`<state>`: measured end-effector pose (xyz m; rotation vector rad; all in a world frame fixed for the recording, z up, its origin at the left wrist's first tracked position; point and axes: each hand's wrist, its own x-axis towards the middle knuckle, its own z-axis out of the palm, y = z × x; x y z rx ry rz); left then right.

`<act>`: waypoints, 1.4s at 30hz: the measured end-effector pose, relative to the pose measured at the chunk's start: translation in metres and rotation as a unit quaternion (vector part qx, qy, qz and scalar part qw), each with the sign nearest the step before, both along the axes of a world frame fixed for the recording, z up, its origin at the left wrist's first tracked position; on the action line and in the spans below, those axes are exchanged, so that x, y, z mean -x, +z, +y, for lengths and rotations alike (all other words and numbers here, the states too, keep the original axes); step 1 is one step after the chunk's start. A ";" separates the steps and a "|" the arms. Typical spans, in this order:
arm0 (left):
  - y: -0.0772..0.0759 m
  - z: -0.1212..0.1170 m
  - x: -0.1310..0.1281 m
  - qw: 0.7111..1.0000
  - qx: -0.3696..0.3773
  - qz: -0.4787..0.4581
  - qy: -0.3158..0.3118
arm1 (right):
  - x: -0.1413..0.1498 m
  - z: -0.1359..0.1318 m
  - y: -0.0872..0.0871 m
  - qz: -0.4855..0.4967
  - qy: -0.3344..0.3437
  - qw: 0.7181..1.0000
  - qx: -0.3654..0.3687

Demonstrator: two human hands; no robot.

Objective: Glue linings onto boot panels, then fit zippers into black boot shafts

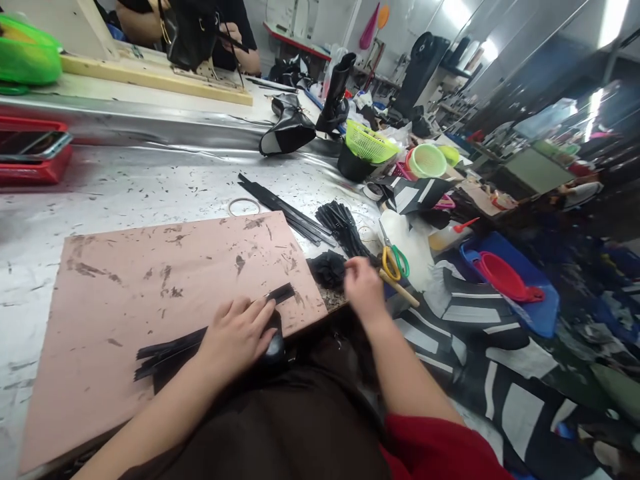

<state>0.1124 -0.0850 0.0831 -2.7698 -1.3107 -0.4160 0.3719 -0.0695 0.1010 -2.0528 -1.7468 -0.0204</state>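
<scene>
My left hand [237, 333] lies palm down, its fingers stretched over black pieces on the pink board [165, 293]. A short end of black zipper-like strip [281, 293] sticks out past its fingertips. Longer black strips [170, 351] run out on its other side. Under the thumb side is a shiny black piece [275, 347], mostly covered by the hand. My right hand [364, 290], slightly blurred, is off the board's right edge with its fingers curled together. It is beside a crumpled black bundle [327, 269]; whatever its fingertips pinch is hidden.
Scissors [395, 260] and a wooden handle [400, 288] lie right of my right hand. Black strips [285, 210] and a strip bundle [345, 227] lie behind the board. Black boots [337, 93], baskets [370, 141] and a red tray [35, 167] stand farther back. Opposite, a person's hands hold black leatherwork.
</scene>
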 end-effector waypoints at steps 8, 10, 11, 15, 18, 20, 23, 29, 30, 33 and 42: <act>-0.004 -0.007 0.002 0.997 -0.064 -0.032 0.010 | -0.114 0.026 0.017 -0.050 -0.245 0.946 0.207; -0.004 -0.008 0.002 0.997 -0.072 -0.037 0.004 | -0.102 0.016 0.017 -0.038 -0.241 0.951 0.189; -0.004 -0.008 0.003 0.996 -0.076 -0.037 0.002 | -0.093 0.007 0.017 -0.019 -0.229 0.956 0.182; -0.004 -0.009 0.005 0.996 -0.073 -0.041 -0.003 | -0.036 -0.044 0.008 0.153 -0.024 0.963 0.222; -0.004 -0.009 0.006 0.998 -0.046 -0.052 -0.003 | 0.009 -0.081 0.001 0.280 0.132 0.886 0.346; -0.003 -0.009 0.007 0.998 -0.021 -0.058 0.001 | 0.032 -0.094 0.000 0.311 0.187 0.850 0.382; 0.000 -0.009 0.008 0.998 0.000 -0.064 -0.001 | 0.055 -0.091 0.004 0.312 0.203 0.853 0.366; 0.001 -0.009 0.010 0.997 0.008 -0.079 -0.014 | 0.078 -0.065 0.014 0.310 0.180 0.855 0.376; 0.001 -0.009 0.011 0.997 0.008 -0.080 -0.016 | 0.080 -0.064 0.014 0.306 0.171 0.860 0.370; -0.001 -0.008 0.011 0.996 0.011 -0.082 -0.020 | 0.084 -0.064 0.013 0.288 0.156 0.880 0.345; -0.001 -0.007 0.009 0.997 0.029 -0.063 -0.023 | 0.085 -0.081 -0.010 0.362 0.105 0.883 0.280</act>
